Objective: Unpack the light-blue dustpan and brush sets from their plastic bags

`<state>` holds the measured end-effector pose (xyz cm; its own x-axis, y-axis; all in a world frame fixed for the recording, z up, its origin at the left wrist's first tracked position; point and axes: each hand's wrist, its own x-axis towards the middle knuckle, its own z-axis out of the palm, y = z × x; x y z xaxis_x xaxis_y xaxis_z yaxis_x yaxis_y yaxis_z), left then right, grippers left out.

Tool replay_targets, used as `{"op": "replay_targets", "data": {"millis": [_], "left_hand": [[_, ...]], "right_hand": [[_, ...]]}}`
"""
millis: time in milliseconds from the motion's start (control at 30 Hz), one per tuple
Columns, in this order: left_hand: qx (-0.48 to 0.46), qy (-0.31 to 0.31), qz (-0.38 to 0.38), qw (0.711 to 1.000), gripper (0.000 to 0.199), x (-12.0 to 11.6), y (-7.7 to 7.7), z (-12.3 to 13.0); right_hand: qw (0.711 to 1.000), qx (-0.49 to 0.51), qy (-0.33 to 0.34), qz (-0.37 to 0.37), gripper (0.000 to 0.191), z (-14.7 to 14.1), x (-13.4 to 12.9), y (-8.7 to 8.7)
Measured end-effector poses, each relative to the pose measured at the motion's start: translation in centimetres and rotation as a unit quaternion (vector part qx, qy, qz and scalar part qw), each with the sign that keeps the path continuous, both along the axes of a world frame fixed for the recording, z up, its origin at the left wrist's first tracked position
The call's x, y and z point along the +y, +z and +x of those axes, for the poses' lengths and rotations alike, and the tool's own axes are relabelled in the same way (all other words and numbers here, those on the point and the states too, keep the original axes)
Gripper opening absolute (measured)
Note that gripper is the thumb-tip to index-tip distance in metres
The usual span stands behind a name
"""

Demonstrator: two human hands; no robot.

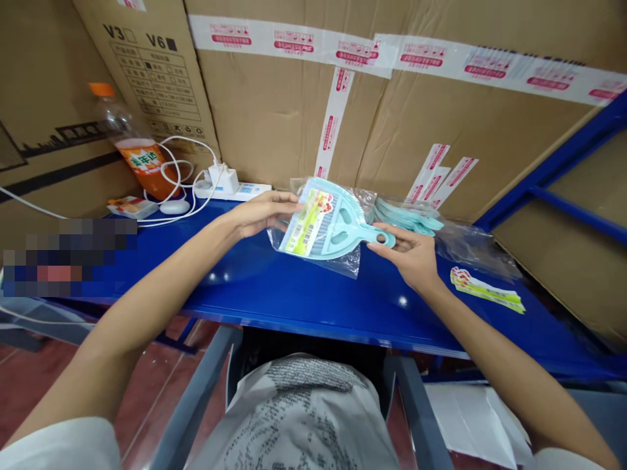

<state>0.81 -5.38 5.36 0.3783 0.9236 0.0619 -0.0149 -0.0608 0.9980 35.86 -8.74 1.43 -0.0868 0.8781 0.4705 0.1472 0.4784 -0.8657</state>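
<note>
A light blue mini dustpan (pixel 345 228) is held tilted above the blue table, its handle pointing right. A printed label card (pixel 309 222) lies over a ridged, lighter blue part at its wide left end. Clear plastic film (pixel 350 266) shows around the pan. My left hand (pixel 262 214) grips the wide edge, with some fingers hidden behind it. At the other end, my right hand (pixel 411 253) pinches the handle near its hanging hole. Just behind that hand rests a stack of light blue dustpans (pixel 409 214), partly covered.
Loose label cards (pixel 487 290) and clear plastic bags (pixel 477 248) lie at the right on the blue table (pixel 294 307). An orange drink bottle (pixel 142 160), white cables and a power strip (pixel 249 190) stand at back left. Cardboard (pixel 279 104) walls the back; a blue metal frame (pixel 553 156) rises right.
</note>
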Motion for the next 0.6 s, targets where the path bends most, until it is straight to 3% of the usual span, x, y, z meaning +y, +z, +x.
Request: {"op": "replay_targets", "data": {"millis": [167,467,600], "left_hand": [[-0.01,0.074,-0.015,0.997,0.026,-0.1,0.4,-0.1],[0.002,0.033,-0.032,0.999,0.022,-0.2,0.3,0.1],[0.023,0.032,-0.033,0.999,0.024,-0.6,-0.2,0.9]], "right_hand": [[0.999,0.02,0.04,0.013,0.052,-1.9,1.4,0.3],[0.997,0.06,0.048,-0.003,0.054,-1.8,0.7,-0.5],[0.992,0.06,0.106,-0.024,0.052,-1.5,0.1,-0.9]]}}
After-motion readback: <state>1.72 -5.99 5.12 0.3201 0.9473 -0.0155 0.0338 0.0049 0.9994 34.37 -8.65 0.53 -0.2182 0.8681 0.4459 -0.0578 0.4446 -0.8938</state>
